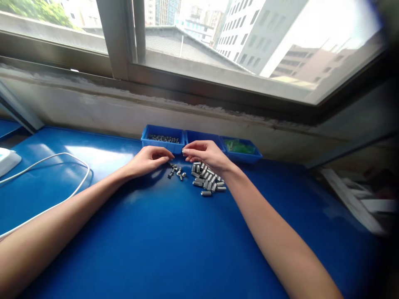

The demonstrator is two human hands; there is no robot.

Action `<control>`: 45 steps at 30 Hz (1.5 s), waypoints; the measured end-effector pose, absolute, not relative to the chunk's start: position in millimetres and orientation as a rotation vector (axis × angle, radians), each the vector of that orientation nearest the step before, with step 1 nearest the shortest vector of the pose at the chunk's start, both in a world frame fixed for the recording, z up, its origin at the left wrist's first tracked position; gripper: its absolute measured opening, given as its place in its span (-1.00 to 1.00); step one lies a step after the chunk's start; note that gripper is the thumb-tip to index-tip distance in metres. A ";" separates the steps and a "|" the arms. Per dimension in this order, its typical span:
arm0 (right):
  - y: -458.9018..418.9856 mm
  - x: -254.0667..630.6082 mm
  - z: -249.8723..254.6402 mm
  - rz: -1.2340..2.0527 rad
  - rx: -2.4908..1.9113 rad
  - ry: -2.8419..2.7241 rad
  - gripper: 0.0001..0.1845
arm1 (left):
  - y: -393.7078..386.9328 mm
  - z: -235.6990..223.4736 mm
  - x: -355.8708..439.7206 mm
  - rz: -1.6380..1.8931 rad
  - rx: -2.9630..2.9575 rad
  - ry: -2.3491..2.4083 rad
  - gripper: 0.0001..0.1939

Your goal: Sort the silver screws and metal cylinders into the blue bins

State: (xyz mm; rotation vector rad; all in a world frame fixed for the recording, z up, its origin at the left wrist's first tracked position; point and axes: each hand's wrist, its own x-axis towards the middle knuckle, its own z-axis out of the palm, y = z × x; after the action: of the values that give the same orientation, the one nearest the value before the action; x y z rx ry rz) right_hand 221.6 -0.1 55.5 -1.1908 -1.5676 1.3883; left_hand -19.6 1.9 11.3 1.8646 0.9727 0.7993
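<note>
My left hand [149,160] and my right hand [207,154] meet fingertip to fingertip over the blue table [162,241], just in front of three blue trays. Each hand pinches something very small; what it is I cannot make out. Below the right hand lies a pile of several small silver metal sleeves [208,179]. A few dark screws [176,171] lie loose between the hands, under the left fingertips.
The left blue tray [162,138] holds dark screws, the middle tray [202,136] is partly hidden by my right hand, the right tray [241,148] holds green parts. A white cable [67,195] loops across the left of the table from a white device [8,160]. A window wall stands behind.
</note>
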 end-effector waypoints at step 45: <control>-9.4 197.8 47.4 1.445 -1.000 -1.666 -0.64 | -1.4 10.8 -18.6 1.019 1.241 0.747 -0.41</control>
State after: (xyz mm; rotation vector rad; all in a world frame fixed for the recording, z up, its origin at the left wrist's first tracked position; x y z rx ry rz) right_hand 197.8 -9.4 47.4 -1.0001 -1.6656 1.4451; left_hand -18.6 -1.4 10.8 1.2408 0.7469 1.0189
